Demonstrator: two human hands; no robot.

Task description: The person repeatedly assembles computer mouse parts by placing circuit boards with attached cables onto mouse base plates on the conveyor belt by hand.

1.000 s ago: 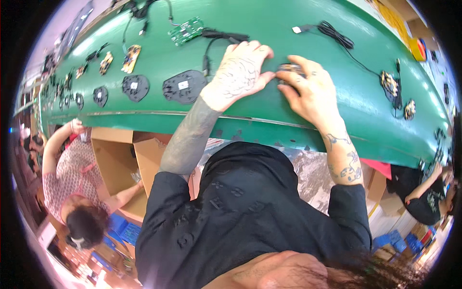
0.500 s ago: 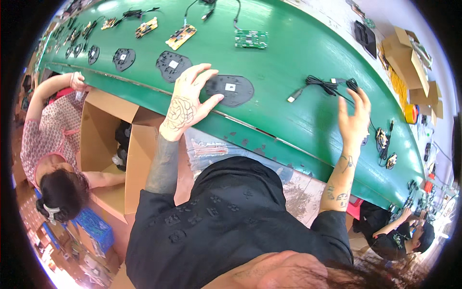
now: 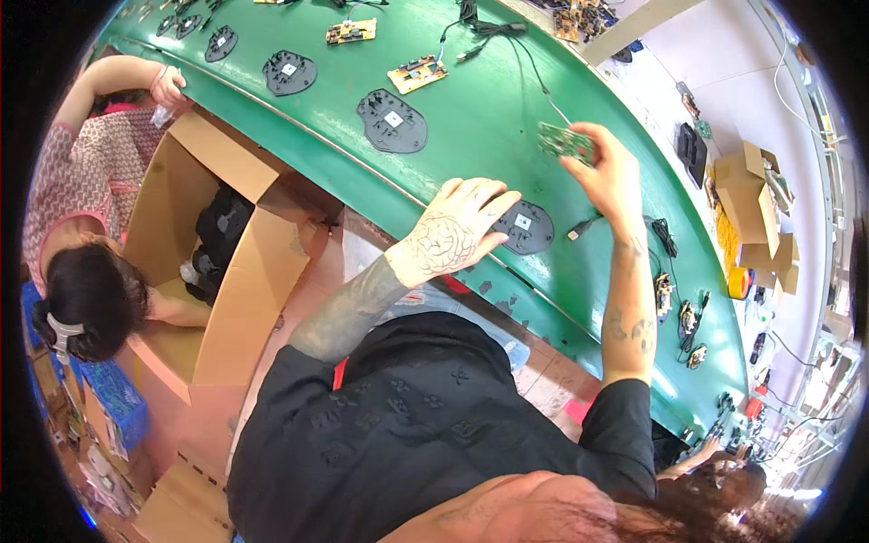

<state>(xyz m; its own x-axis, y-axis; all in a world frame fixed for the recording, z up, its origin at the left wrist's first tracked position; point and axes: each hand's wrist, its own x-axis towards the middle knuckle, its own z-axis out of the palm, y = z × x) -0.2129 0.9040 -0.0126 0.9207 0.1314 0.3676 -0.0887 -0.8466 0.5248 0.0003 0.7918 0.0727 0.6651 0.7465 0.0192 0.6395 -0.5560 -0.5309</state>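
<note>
At the near side of the green work surface, my left hand (image 3: 450,231) holds the left end of a black plastic base plate (image 3: 528,228) between thumb and fingers. The plate lies flat and has a white square in its middle. My right hand (image 3: 613,176) is raised beyond the plate, pinching a green circuit board (image 3: 563,143) between thumb and fingers. A thin black cable runs away from that board toward a black cable bundle (image 3: 498,31). A USB plug (image 3: 584,226) lies just right of the plate, below my right wrist.
To the left lie another black base plate (image 3: 391,119) and a yellow circuit board (image 3: 418,74). Small boards with cables (image 3: 688,317) lie at right. A co-worker (image 3: 90,290) reaches into an open cardboard box (image 3: 244,299) at left. Cartons (image 3: 747,195) stand beyond the surface.
My right hand has moved from the coiled cable to the green circuit board and lifted it. My left hand stays at the same plate. The view has shifted.
</note>
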